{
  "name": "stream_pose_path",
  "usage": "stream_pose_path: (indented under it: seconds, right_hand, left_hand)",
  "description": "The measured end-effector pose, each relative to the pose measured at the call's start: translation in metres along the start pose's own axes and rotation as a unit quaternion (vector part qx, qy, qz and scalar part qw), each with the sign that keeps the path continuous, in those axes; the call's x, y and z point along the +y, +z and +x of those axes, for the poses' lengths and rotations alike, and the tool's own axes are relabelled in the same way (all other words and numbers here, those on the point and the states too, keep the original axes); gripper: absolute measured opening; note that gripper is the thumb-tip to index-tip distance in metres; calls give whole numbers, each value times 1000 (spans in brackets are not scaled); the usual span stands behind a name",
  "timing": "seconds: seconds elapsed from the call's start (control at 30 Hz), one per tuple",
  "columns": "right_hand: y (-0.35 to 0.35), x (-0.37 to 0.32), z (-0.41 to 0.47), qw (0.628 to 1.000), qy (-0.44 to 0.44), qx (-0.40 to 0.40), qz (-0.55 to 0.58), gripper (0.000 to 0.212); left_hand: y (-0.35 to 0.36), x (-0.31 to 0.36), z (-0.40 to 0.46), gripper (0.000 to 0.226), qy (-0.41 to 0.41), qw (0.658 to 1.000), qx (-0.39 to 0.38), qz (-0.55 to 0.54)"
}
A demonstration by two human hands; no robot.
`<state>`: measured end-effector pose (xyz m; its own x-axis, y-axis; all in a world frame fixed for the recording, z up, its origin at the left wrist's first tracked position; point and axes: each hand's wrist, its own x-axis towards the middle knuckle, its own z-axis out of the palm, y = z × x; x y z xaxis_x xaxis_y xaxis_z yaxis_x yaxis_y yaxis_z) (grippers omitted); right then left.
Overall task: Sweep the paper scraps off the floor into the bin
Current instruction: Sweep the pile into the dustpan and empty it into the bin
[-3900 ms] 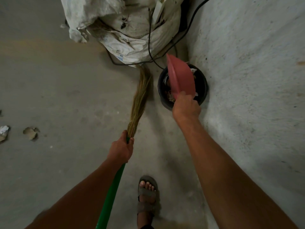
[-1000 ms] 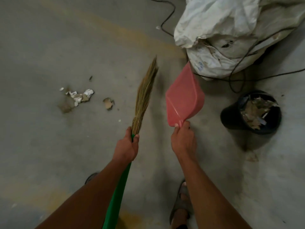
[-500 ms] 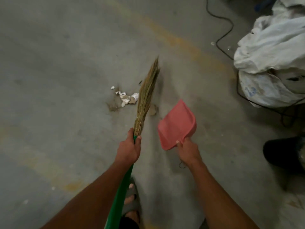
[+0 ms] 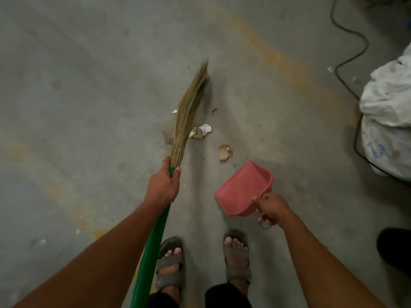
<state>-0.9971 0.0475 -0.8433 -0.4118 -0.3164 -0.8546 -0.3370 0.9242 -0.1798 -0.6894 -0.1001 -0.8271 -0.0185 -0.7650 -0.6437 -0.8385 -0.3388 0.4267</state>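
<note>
Leftmost, gripped the green handle of the broom (image 4: 189, 107) with the left hand (image 4: 163, 185), bristles spread out on the floor (image 4: 77, 85). Just beside the bristles lay paper scraps (image 4: 201, 131), one more scrap (image 4: 224, 152) nearer the pink dustpan (image 4: 242, 187). Held the dustpan by its handle with the right hand (image 4: 272, 207). Farther right, a white sack (image 4: 389, 121), a black cable (image 4: 347, 56) and the dark bin (image 4: 395, 247) at the edge.

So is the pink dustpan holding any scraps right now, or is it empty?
Empty. The dustpan in the right hand shows only bare pink inside, and the paper scraps lie on the floor beside the broom.
</note>
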Motion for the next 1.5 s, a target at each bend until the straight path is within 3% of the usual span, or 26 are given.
stream_pose_path:
  seconds: [0.17,0.27,0.57,0.73,0.93,1.17,1.3,1.5]
  right_hand:
    - [-25,16,35,994,-26,-16,-109,42]
    - [-37,30,52,993,-33,-13,-116,42]
    - [-46,60,52,991,-99,8,-91,37]
    - [-47,48,46,996,-78,17,-42,37]
    - [-51,24,51,989,-91,-8,-117,35]
    - [-60,8,71,989,-81,-13,-122,34]
    - [-60,4,79,992,-77,-16,-95,32]
    - [-57,-1,81,990,-76,-1,-118,32]
  left_hand:
    - [20,18,31,67,-26,999,43,-17]
    - [35,39,52,67,-34,998,41,-28]
    - [80,72,19,57,-44,992,-112,32]
    - [69,51,-46,62,-93,986,-103,-90]
    - [39,42,-47,61,-81,981,-8,-178]
    - [22,17,47,61,-84,987,98,-94]
    - [27,-11,76,58,-120,993,9,-9]
    - [57,-54,28,66,-22,995,-57,74]
